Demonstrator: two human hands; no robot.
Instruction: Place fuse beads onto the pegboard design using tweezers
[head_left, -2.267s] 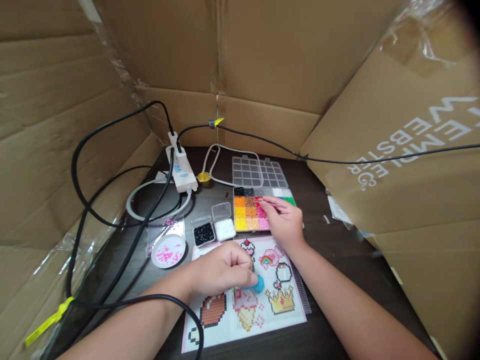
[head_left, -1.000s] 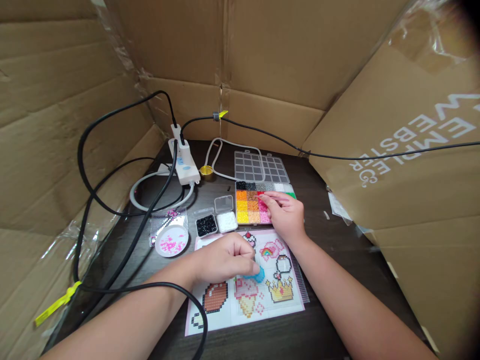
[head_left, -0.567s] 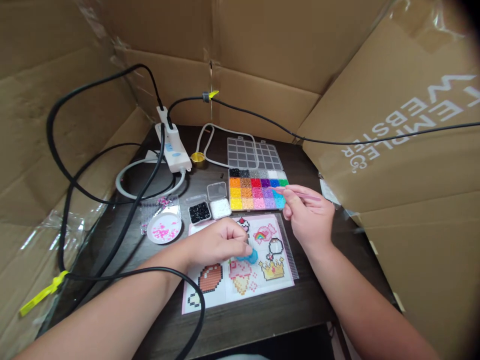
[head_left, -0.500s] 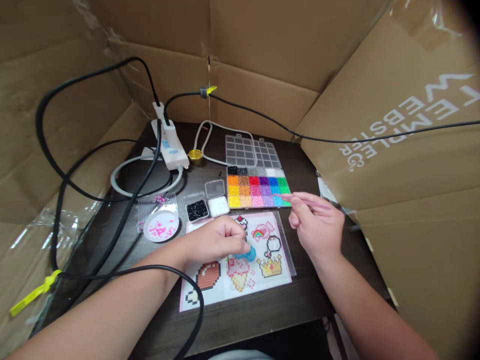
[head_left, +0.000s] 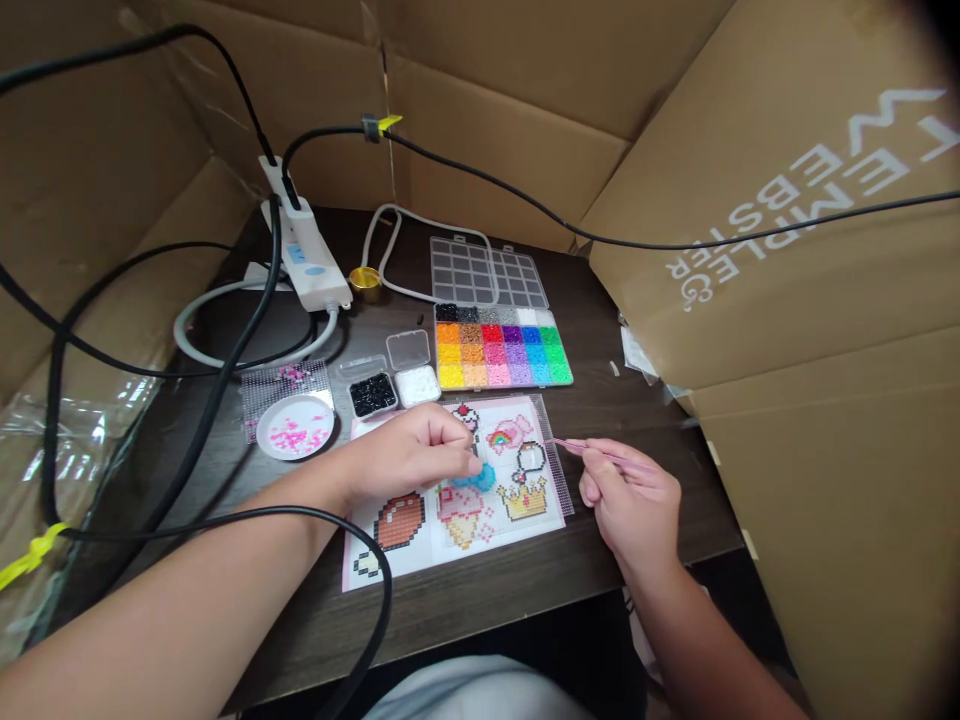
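Note:
My left hand (head_left: 429,450) is closed over the middle of the pattern sheet (head_left: 442,530). Its thumb and fingers pinch a small light blue piece (head_left: 480,478), partly hidden beneath them. Pixel pictures cover the sheet, among them an ice cream, a crown and a brown-red shape. My right hand (head_left: 634,495) grips a pair of pink tweezers (head_left: 600,455) pointing left, tips by the sheet's right edge at a clear pegboard (head_left: 559,460). Any bead in the tips is too small to make out. Beyond the sheet lies an open bead box (head_left: 504,345) of many colours.
Small boxes of black beads (head_left: 371,395) and white beads (head_left: 418,384) sit behind the left hand. A white dish (head_left: 296,447) holds pink beads. Behind are a gold cup (head_left: 365,283) and power strip (head_left: 311,260). A black cable (head_left: 386,600) loops across my left forearm; cardboard walls (head_left: 495,120) surround the table.
My right hand has drawn the tweezers back from the bead box's blue compartments toward the sheet's right edge. The left hand stays at the blue piece. The whole view has shifted slightly.

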